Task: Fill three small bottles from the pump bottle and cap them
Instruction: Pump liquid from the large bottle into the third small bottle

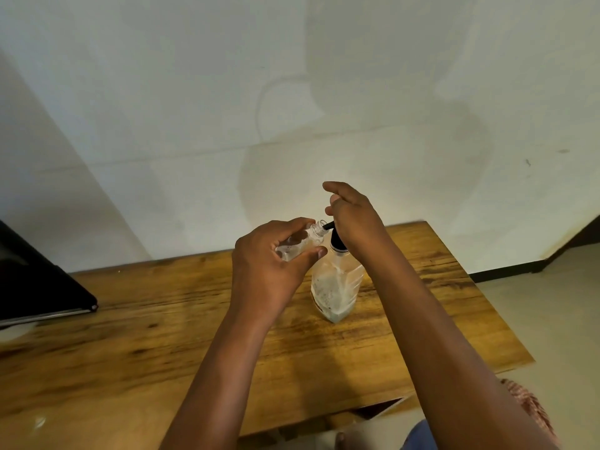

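A clear pump bottle (334,287) with a black pump head stands upright on the wooden table (146,336); a little pale liquid sits at its bottom. My right hand (354,219) rests on top of the pump head, covering most of it, with the black nozzle poking out to the left. My left hand (269,267) grips a small clear bottle (303,241), tilted, with its open mouth held right at the nozzle tip. No cap sits on this small bottle. No other small bottles or caps show.
A dark flat device (42,280) lies at the table's left edge. A pale wall rises close behind the table. The table's right edge drops to a light floor (552,303). Patterned cloth (529,407) shows at lower right.
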